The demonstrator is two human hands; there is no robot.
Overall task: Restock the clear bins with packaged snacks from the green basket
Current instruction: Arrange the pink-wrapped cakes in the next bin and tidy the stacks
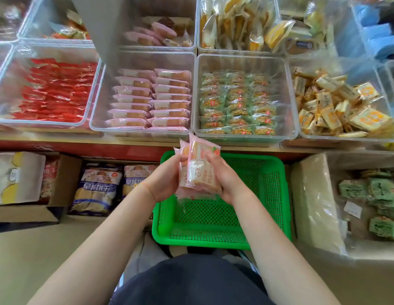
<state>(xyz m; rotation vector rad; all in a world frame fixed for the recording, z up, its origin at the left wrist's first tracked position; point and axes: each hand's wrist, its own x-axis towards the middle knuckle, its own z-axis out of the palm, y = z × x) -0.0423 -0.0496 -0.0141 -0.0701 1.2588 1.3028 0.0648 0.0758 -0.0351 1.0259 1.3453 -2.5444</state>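
Note:
Both of my hands hold a small stack of pink snack packs (198,170) upright above the green basket (277,194). My left hand (165,181) grips the stack's left side and my right hand (222,177) grips its right side. The basket's mesh floor shows bare below the stack. Straight ahead on the shelf stands a clear bin (97,111) holding two neat rows of the same pink packs (152,100).
Other clear bins hold red packets (57,91), green-wrapped snacks (237,102) and yellow packs (336,102); more bins stand behind. Below the shelf are cardboard boxes with biscuit bags (97,188) at left and a plastic-lined box of green packs (376,199) at right.

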